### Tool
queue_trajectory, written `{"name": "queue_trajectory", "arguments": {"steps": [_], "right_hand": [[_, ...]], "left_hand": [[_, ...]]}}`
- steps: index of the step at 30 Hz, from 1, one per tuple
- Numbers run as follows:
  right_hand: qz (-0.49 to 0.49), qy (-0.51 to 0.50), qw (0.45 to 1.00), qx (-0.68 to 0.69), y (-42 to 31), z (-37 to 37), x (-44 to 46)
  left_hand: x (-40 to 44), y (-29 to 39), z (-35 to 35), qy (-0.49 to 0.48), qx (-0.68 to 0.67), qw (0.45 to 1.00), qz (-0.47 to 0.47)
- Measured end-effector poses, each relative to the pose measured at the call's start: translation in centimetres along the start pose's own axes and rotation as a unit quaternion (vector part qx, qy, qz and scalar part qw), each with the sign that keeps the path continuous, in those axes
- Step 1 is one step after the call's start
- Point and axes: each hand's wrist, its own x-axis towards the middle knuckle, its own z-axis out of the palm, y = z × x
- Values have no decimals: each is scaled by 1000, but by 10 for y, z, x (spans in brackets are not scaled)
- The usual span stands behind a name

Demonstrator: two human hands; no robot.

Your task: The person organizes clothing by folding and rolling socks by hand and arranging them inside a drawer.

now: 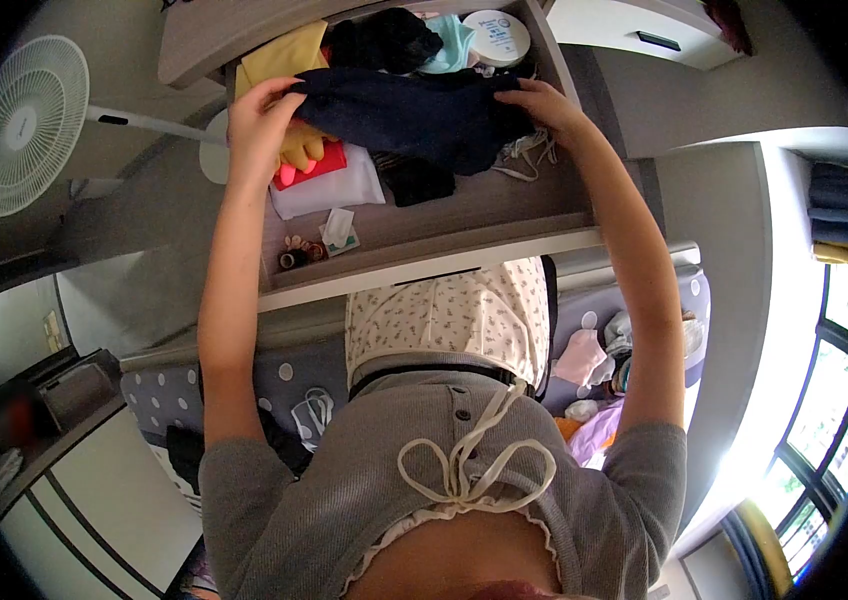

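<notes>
A dark navy piece of clothing (404, 110) is stretched sideways over an open drawer (424, 230). My left hand (260, 125) pinches its left end, and my right hand (550, 108) grips the right end. Its exact kind cannot be made out. Under and around it in the drawer lie a yellow cloth (284, 55), a black bundle (384, 40), a light blue cloth (449, 45) and a round white container (496, 38). Nearer me are a red packet (312, 165), a white packet (329, 190) and a black cloth (417, 182).
Small items, among them a white packet (340, 228) and a dark brown object (294, 257), lie in the drawer's near left corner. A white fan (24, 125) stands at left. Behind me, clothes (584, 360) lie on a dotted grey bed (289, 372). Windows (824, 420) are at right.
</notes>
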Motion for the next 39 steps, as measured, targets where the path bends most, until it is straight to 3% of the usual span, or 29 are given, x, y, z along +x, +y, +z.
{"name": "queue_trajectory", "arguments": {"steps": [5,9,12,17,23,26,29,30,34,37,38,39], "right_hand": [[-18,-1,991,136,6,-7,4],[-26,-7,966,259,-12,-12,-31],[-49,-89,952,288,-31,-27,-63],[-129,29,963,237,-42,-38,-92],[-261,77,948,166,-54,-48,-110],[-199,18,965,168,-52,-61,-114],[-199,-12,963,180,-56,-69,-132],[-208,-16,960,186,-59,-69,-142],[-184,-5,969,163,-60,-81,-157],[-178,41,973,139,-62,-78,-164],[-187,35,973,133,-63,-78,-168],[-195,29,972,127,-63,-81,-172]], "left_hand": [[-3,-2,-5,-12,-28,999,14],[-10,6,-12,4,-80,996,-28],[-19,12,-20,-13,-157,985,-68],[-32,18,-30,-96,-271,948,-136],[-44,28,-16,-62,-335,929,-146],[-49,24,-18,-98,-352,917,-159],[-70,26,-20,-172,-349,910,-146],[-68,12,-28,-271,-350,890,-109],[-83,19,-25,-320,-2,947,30],[-95,30,-5,-231,15,972,-28],[-101,39,-1,-231,-53,965,-114],[-109,40,-4,-264,-17,960,-94]]}}
